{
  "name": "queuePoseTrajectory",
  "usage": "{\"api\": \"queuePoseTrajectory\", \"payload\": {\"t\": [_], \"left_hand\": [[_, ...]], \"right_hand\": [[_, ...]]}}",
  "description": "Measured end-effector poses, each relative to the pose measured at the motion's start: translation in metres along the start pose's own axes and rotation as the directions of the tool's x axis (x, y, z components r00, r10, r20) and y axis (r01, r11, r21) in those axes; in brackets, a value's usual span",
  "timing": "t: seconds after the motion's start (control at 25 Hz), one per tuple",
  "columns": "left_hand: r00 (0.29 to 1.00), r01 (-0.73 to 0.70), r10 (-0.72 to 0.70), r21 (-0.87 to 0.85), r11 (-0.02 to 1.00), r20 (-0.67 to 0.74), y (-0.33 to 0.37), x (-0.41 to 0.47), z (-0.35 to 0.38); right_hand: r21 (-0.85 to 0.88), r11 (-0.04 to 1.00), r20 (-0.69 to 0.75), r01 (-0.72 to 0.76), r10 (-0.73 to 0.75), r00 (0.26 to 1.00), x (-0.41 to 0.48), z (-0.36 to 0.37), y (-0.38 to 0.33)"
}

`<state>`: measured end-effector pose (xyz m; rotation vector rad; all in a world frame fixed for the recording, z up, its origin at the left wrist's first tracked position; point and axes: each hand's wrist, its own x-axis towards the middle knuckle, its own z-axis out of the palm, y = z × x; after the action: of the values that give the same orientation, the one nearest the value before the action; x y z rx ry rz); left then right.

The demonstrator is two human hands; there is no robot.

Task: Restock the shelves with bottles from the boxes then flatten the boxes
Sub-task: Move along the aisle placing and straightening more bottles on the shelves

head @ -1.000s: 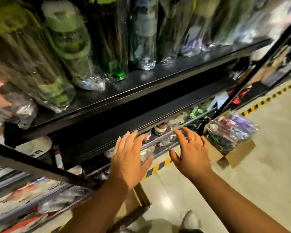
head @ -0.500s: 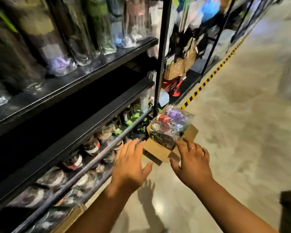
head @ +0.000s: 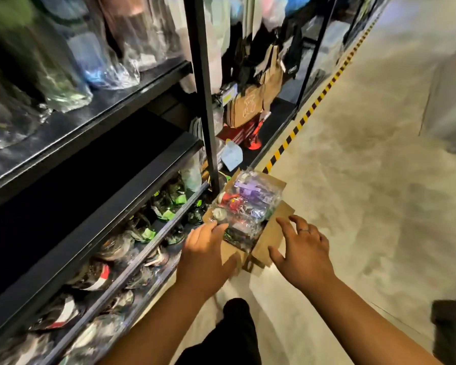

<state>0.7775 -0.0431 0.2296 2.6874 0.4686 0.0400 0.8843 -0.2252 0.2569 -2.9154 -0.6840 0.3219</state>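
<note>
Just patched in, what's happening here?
A person at the black shelving has both hands out toward an open cardboard box of plastic-wrapped bottles on the floor. The left hand is at its near edge, the right hand spread over a flap. Neither grips anything yet; the box looks full.

Open cardboard box sits on the floor just right of the black shelves, flaps splayed out. It's packed with plastic-wrapped bottles, purple, red and green bits showing.

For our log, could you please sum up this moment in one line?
left hand: open, at wrapped bottles | right hand: open, over box flap | box: on floor
</note>
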Motion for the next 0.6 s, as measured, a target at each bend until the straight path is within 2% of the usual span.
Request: {"api": "queuePoseTrajectory", "payload": {"t": [0.16, 0.4, 0.6], "left_hand": [[0.981, 0.071, -0.071, 0.006, 0.997, 0.178, -0.009, 0.109, 0.032], [0.947, 0.144, -0.138, -0.001, 0.990, 0.290, -0.036, 0.230, 0.106], [0.931, 0.205, -0.194, -0.002, 0.979, 0.310, -0.069, 0.288, 0.204]], "right_hand": [[0.009, 0.999, 0.093, -0.045, 0.044, 0.995, 0.103, 0.015, 0.013], [0.098, 0.988, 0.264, -0.122, 0.093, 0.960, 0.258, 0.087, 0.045], [0.029, 0.997, 0.320, -0.075, 0.062, 0.946, 0.374, 0.185, 0.067]]}}
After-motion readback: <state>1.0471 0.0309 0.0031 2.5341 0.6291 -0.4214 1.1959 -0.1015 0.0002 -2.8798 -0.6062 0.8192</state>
